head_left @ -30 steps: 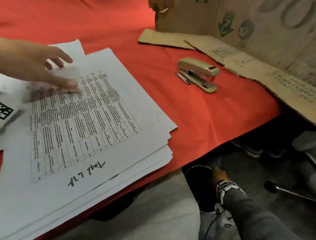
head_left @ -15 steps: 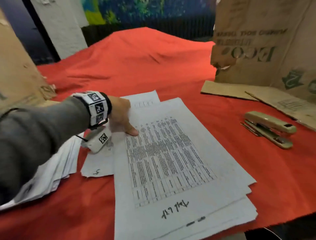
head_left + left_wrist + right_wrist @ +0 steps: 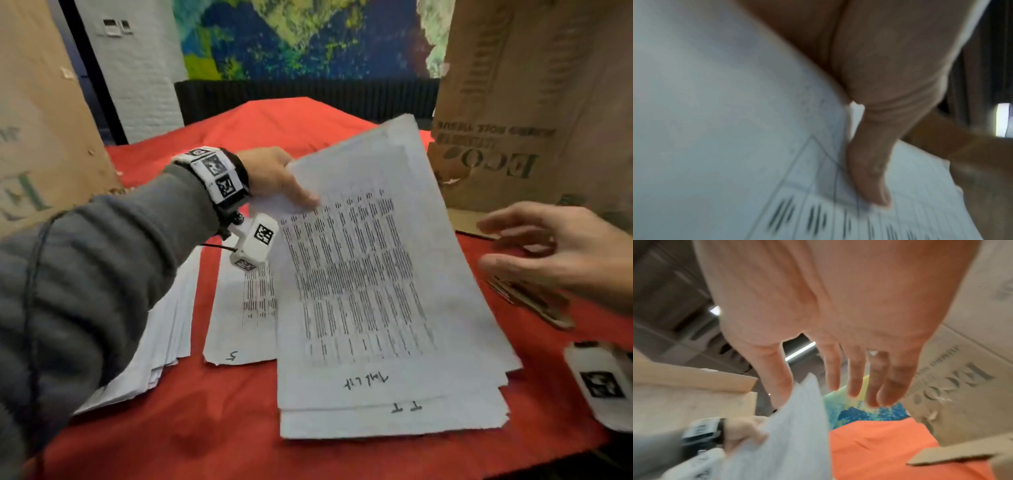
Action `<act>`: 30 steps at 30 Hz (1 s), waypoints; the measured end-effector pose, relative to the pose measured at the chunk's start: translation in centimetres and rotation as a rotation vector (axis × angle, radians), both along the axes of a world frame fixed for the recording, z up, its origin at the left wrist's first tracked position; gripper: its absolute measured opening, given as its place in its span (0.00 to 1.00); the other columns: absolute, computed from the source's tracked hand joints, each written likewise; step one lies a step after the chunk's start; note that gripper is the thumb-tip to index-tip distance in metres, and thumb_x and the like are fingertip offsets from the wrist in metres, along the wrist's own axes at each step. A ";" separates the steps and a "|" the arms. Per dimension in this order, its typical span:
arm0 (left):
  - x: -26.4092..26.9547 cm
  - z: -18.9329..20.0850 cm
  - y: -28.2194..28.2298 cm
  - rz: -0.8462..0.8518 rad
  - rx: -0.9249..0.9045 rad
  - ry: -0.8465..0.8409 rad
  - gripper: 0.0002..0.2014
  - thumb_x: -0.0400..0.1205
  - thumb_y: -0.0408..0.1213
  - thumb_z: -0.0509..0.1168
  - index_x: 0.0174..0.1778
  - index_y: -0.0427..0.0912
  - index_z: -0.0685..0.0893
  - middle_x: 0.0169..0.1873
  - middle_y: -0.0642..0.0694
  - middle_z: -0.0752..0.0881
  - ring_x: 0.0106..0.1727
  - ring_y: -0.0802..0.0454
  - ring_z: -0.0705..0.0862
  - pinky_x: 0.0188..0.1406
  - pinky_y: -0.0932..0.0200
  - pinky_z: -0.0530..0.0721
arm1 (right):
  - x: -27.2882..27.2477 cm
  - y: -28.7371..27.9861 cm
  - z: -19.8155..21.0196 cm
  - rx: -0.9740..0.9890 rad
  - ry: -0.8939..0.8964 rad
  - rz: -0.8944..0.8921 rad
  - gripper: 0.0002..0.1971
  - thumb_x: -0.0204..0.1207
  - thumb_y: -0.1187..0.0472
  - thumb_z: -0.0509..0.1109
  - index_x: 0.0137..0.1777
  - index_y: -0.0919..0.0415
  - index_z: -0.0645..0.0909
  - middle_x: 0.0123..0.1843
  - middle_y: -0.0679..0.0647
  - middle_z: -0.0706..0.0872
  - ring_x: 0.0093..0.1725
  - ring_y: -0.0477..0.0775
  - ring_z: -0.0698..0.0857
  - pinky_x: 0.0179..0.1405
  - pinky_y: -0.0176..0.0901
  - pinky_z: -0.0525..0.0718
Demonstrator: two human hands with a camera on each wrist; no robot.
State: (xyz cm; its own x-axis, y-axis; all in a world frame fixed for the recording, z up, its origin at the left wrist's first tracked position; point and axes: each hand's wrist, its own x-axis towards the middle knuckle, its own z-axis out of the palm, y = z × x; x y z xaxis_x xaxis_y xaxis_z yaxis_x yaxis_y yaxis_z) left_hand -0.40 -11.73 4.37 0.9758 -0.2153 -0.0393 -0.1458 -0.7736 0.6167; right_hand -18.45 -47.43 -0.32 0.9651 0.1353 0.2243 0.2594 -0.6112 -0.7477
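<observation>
The top sheet (image 3: 359,240) of the printed stack (image 3: 394,421) near the bench's front edge no longer lay flat. Its far end stood raised and bowed off the pile, while its near end, with the handwritten note, rested on the sheets below. The left hand (image 3: 270,174) gripped it at the far left corner, with the thumb (image 3: 869,170) pressed on the printed face and the fingers hidden beneath. Half a second earlier that hand had only rested on the papers.

The right hand (image 3: 555,250), out of view before, hung open with fingers spread beside the sheet's right edge. It did not touch the sheet, and a blurred stapler (image 3: 534,301) lay below it toward the bench's right edge. The sheet was probably being peeled off for a two-handed take, perhaps for stapling.

Left of the stack lay a sheet marked 5 (image 3: 236,329), and a further paper pile (image 3: 164,342) lay toward the left edge. All sat on the red cloth (image 3: 205,428). A cardboard box (image 3: 531,102) stood at the right.
</observation>
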 end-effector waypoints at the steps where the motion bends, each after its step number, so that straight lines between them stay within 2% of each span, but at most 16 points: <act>1: 0.0 0.6 0.8 0.023 -0.149 -0.058 0.24 0.59 0.51 0.89 0.41 0.39 0.95 0.38 0.41 0.93 0.37 0.44 0.89 0.46 0.43 0.90 | 3.3 0.3 1.0 0.137 -0.048 -0.047 0.34 0.62 0.34 0.84 0.67 0.46 0.84 0.60 0.41 0.91 0.55 0.40 0.90 0.53 0.33 0.87; 3: 0.0 1.4 2.2 0.067 -0.450 -0.151 0.23 0.53 0.49 0.89 0.40 0.41 0.96 0.44 0.38 0.94 0.43 0.41 0.91 0.54 0.36 0.93 | 6.7 -0.9 0.7 0.465 -0.024 0.013 0.35 0.66 0.47 0.85 0.73 0.55 0.82 0.69 0.55 0.88 0.64 0.57 0.89 0.67 0.60 0.87; 4: -0.2 1.5 2.7 0.078 -0.582 -0.179 0.22 0.55 0.45 0.89 0.42 0.40 0.95 0.46 0.37 0.94 0.45 0.40 0.92 0.52 0.37 0.93 | 7.8 -0.5 0.6 0.636 0.014 0.096 0.33 0.71 0.51 0.83 0.77 0.57 0.81 0.73 0.60 0.86 0.70 0.66 0.86 0.73 0.69 0.82; 5: -0.4 1.4 3.1 0.072 -0.693 -0.193 0.21 0.57 0.40 0.89 0.43 0.39 0.94 0.45 0.39 0.95 0.43 0.41 0.93 0.48 0.42 0.94 | 9.1 -0.4 0.2 0.735 0.001 0.184 0.29 0.79 0.55 0.76 0.80 0.57 0.79 0.76 0.62 0.83 0.75 0.70 0.81 0.77 0.71 0.78; 7: -0.6 0.3 3.7 0.096 -0.845 -0.222 0.20 0.62 0.37 0.87 0.47 0.38 0.91 0.39 0.44 0.95 0.36 0.48 0.93 0.39 0.51 0.92 | 11.0 0.7 0.6 0.917 -0.068 0.216 0.24 0.86 0.61 0.67 0.81 0.60 0.77 0.79 0.65 0.80 0.78 0.72 0.79 0.78 0.68 0.77; 8: -0.4 -0.5 4.1 0.142 -0.904 -0.244 0.21 0.62 0.38 0.88 0.48 0.36 0.91 0.39 0.44 0.95 0.37 0.47 0.93 0.40 0.51 0.93 | 11.6 1.6 1.4 0.975 -0.123 0.173 0.21 0.85 0.61 0.68 0.78 0.61 0.80 0.75 0.64 0.84 0.73 0.70 0.84 0.73 0.64 0.82; 9: 0.0 -1.3 4.8 0.203 -0.957 -0.262 0.24 0.62 0.41 0.90 0.49 0.35 0.92 0.42 0.43 0.95 0.41 0.43 0.93 0.46 0.45 0.94 | 12.3 2.1 2.0 1.000 -0.188 0.090 0.17 0.83 0.58 0.73 0.69 0.62 0.85 0.65 0.60 0.91 0.61 0.65 0.91 0.60 0.55 0.90; 10: 0.3 -2.1 5.4 0.263 -1.009 -0.273 0.28 0.60 0.45 0.91 0.50 0.35 0.92 0.45 0.41 0.95 0.47 0.39 0.93 0.53 0.37 0.92 | 12.7 2.5 2.5 1.052 -0.226 0.016 0.15 0.78 0.54 0.78 0.60 0.61 0.88 0.53 0.55 0.93 0.46 0.57 0.92 0.44 0.44 0.90; 11: 0.5 -2.8 6.0 0.307 -1.062 -0.272 0.31 0.58 0.48 0.92 0.51 0.35 0.93 0.48 0.39 0.95 0.53 0.37 0.93 0.60 0.31 0.90 | 13.5 2.5 2.6 1.059 -0.260 -0.019 0.17 0.72 0.49 0.83 0.54 0.58 0.87 0.45 0.51 0.92 0.38 0.53 0.88 0.35 0.39 0.85; 13: 1.1 -4.1 6.9 0.299 -1.153 -0.253 0.36 0.57 0.49 0.93 0.58 0.35 0.93 0.56 0.37 0.94 0.62 0.35 0.91 0.68 0.30 0.86 | 14.8 3.2 2.2 0.983 -0.219 0.013 0.22 0.68 0.49 0.86 0.58 0.58 0.86 0.49 0.52 0.92 0.42 0.53 0.89 0.41 0.41 0.85; 16: -0.2 -5.0 6.1 0.196 -1.176 -0.202 0.36 0.60 0.42 0.91 0.63 0.33 0.91 0.60 0.34 0.92 0.64 0.33 0.90 0.68 0.29 0.86 | 15.9 4.9 1.1 0.857 -0.190 0.105 0.24 0.74 0.68 0.80 0.70 0.70 0.84 0.64 0.63 0.92 0.62 0.64 0.92 0.61 0.57 0.90; 18: -1.1 -5.2 5.5 0.123 -1.068 -0.180 0.33 0.59 0.40 0.90 0.60 0.35 0.91 0.57 0.37 0.94 0.61 0.36 0.92 0.66 0.33 0.88 | 16.4 5.4 0.7 0.863 -0.219 0.080 0.23 0.73 0.74 0.79 0.69 0.74 0.84 0.65 0.66 0.90 0.64 0.70 0.90 0.66 0.65 0.88; 21: -1.8 -5.2 5.6 0.054 -0.891 -0.247 0.27 0.65 0.34 0.85 0.61 0.39 0.91 0.58 0.44 0.94 0.62 0.46 0.92 0.65 0.51 0.90 | 16.9 4.8 0.2 0.834 -0.181 0.127 0.30 0.67 0.74 0.83 0.71 0.74 0.83 0.68 0.69 0.88 0.67 0.73 0.88 0.70 0.73 0.84; 23: -1.8 -5.1 5.8 0.071 -0.856 -0.310 0.26 0.69 0.29 0.84 0.64 0.36 0.90 0.58 0.44 0.94 0.61 0.50 0.93 0.64 0.56 0.90 | 16.8 4.4 -0.1 0.785 -0.097 0.160 0.38 0.60 0.69 0.88 0.73 0.73 0.82 0.70 0.69 0.87 0.69 0.73 0.87 0.73 0.73 0.81; 26: -1.7 -5.1 5.3 0.050 -0.800 -0.361 0.26 0.72 0.27 0.83 0.67 0.32 0.88 0.60 0.42 0.93 0.61 0.49 0.93 0.62 0.55 0.90 | 16.3 4.4 -0.2 0.679 -0.077 0.167 0.40 0.57 0.65 0.88 0.72 0.71 0.82 0.68 0.66 0.89 0.67 0.69 0.89 0.72 0.71 0.82; 30: -1.9 -4.0 3.8 0.098 -0.897 -0.444 0.23 0.72 0.30 0.85 0.63 0.32 0.91 0.56 0.41 0.95 0.56 0.46 0.94 0.53 0.52 0.93 | 15.9 5.0 1.0 0.719 -0.180 0.158 0.31 0.67 0.68 0.85 0.72 0.72 0.82 0.67 0.67 0.89 0.66 0.70 0.89 0.67 0.73 0.85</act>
State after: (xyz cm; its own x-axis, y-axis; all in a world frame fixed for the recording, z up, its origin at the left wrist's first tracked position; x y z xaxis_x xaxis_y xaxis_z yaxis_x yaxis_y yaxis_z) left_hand -2.32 -7.95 0.33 0.8775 0.0954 0.4700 -0.4649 -0.0714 0.8825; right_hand -2.52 -42.44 0.63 0.8866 0.0303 0.4616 0.4590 0.0657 -0.8860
